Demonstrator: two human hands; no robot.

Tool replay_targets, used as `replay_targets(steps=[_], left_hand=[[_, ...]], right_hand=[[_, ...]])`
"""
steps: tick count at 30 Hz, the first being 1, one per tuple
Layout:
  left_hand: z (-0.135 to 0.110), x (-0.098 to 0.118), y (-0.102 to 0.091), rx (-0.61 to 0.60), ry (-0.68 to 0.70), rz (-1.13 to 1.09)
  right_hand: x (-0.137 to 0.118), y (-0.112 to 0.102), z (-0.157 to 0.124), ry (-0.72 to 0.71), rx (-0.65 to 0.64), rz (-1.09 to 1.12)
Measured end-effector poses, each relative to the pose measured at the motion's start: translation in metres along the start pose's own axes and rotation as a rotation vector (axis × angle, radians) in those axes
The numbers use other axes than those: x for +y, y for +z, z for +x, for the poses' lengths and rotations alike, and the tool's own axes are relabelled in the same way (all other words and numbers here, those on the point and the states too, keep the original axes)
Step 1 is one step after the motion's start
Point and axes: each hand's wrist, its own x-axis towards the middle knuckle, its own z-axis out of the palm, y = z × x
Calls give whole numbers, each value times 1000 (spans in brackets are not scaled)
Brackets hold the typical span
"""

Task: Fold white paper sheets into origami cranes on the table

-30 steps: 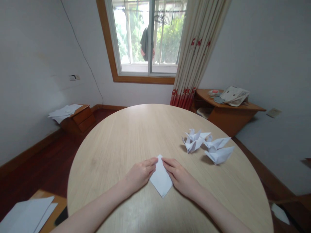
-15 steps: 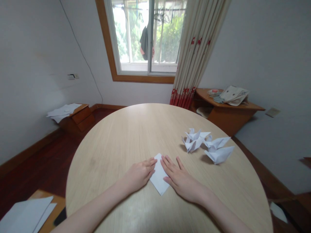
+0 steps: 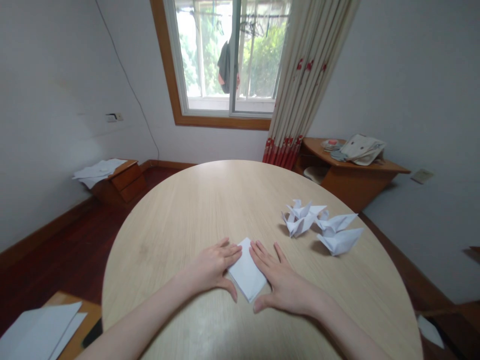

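Note:
A folded white paper (image 3: 247, 272), diamond-shaped with one corner toward me, lies flat on the round wooden table (image 3: 180, 210). My left hand (image 3: 217, 262) rests at its left edge, fingertips on the upper left side and thumb stretched down beside the lower left edge. On the other side, my right hand (image 3: 279, 275) lies with spread fingers over the upper right edge, its thumb near the bottom corner. Both hands are open and press on the paper rather than grip it.
Several folded paper birds (image 3: 300, 218) stand on the table to the right. Loose white sheets (image 3: 41, 327) lie on a low wooden surface at the lower left. A corner desk (image 3: 356, 172) with a cloth bag (image 3: 363, 149) is behind at the right.
Both thumbs have moved outward and down, away from the paper's sides toward its bottom corner. More of the paper's lower half shows. The fingertips stay near the top edges.

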Motion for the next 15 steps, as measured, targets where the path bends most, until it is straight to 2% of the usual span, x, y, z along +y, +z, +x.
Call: replay_targets(steps=[9, 15], left_hand=[[0, 1, -2, 12, -65, 37], [-1, 1, -6, 18, -60, -12]], right_hand=[[-1, -5, 0, 3, 51, 40], [-1, -7, 0, -29, 85, 51]])
